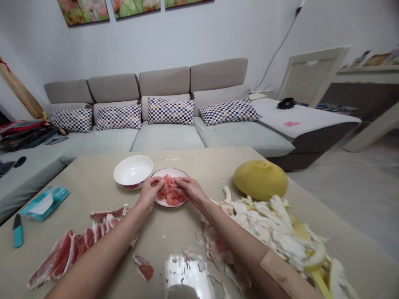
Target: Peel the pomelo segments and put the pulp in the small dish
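A white plate with a dark rim [160, 203] carries a heap of pink pomelo flesh [171, 193]. Both hands meet over it with bent fingers. My left hand [151, 190] is closed in a pinch at the plate's left side, on pomelo flesh. From the right, my right hand [192, 191] also pinches at the flesh; its fingertips partly hide what is between them. Peeled pomelo segments [79, 247] lie in a row by my left forearm, with a loose piece [144, 267] nearer me. Torn membrane skins [218, 249] lie beside my right forearm.
A white bowl [133, 171] stands behind the plate's left. A whole pomelo [261, 180] sits at the right behind a pile of peel [274, 226]. At the left edge are a tissue pack [45, 203] and a teal-handled knife [18, 232]. A sofa [168, 136] stands beyond the table.
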`<state>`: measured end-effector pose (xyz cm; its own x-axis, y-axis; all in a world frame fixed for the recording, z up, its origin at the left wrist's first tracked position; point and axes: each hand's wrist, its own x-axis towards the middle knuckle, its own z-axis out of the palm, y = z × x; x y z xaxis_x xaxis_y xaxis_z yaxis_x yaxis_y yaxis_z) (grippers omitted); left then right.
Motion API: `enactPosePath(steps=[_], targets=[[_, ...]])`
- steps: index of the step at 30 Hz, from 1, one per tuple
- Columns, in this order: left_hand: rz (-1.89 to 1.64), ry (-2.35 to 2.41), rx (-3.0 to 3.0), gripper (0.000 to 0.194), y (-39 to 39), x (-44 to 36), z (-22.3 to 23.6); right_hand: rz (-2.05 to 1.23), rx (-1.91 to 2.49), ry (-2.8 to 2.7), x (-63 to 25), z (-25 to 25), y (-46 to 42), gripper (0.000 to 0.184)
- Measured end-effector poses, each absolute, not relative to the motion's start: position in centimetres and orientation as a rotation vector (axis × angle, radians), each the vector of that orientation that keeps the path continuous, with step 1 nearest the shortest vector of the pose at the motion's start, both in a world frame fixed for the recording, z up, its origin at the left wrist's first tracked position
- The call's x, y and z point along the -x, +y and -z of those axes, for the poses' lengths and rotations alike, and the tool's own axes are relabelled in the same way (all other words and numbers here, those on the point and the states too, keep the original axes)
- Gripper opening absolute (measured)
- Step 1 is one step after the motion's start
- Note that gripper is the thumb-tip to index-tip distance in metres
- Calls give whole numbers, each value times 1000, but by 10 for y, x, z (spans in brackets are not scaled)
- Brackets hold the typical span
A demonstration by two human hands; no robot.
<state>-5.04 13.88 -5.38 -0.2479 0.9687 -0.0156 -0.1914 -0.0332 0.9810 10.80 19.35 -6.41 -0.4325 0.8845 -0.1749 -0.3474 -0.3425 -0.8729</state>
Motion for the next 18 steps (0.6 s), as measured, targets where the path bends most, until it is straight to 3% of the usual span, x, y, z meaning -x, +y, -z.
enactPosePath(steps=[7, 12, 18], targets=[[-1283, 1380, -1123, 31, 135, 57, 45, -1917, 851, -1019, -129, 63, 198, 23], [-1230, 1442, -1357, 18, 137, 47, 31, -1929, 821, -1104, -131, 58, 191, 30], [-1104, 1447, -1517, 21, 132, 36, 21, -1886, 804, -1242, -130, 51, 182, 34]])
